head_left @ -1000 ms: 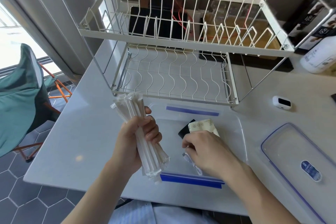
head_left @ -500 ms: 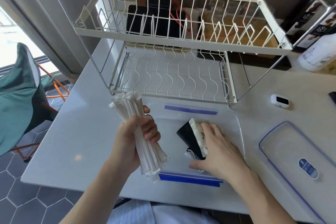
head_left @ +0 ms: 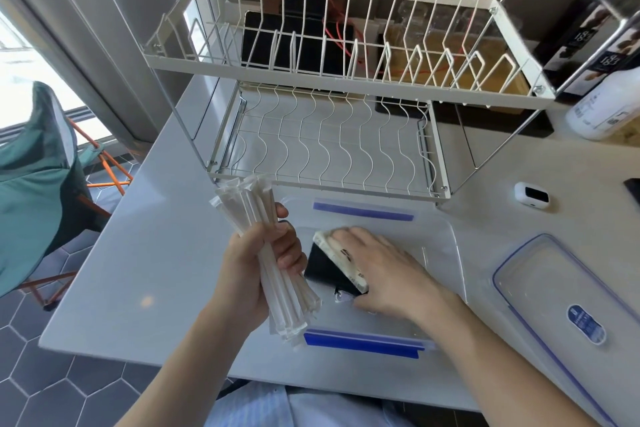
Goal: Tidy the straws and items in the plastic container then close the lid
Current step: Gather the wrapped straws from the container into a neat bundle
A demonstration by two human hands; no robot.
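My left hand (head_left: 258, 267) grips a bundle of paper-wrapped white straws (head_left: 249, 204), held upright just left of the clear plastic container (head_left: 446, 253). The container has blue clips on its near and far rims. Inside it, my right hand (head_left: 381, 270) lies flat, fingers spread, pressing a stack of cream-coloured packets (head_left: 337, 262) that stands on edge against a black packet (head_left: 322, 267). A small clear wrapper (head_left: 341, 296) peeks out under the thumb. The container's lid (head_left: 568, 305), clear with a blue seal and a blue label, lies flat on the counter to the right.
A white two-tier wire dish rack (head_left: 329, 135) stands right behind the container. A small white device (head_left: 531, 194) and a white bottle (head_left: 602, 107) sit at the right rear. The white counter's edge runs along the left, with a green folding chair (head_left: 34, 163) beyond it.
My right hand has opened from a fist over the packets to a flat palm and pushed the stack up on edge toward the container's left part. The straws stay held in place.
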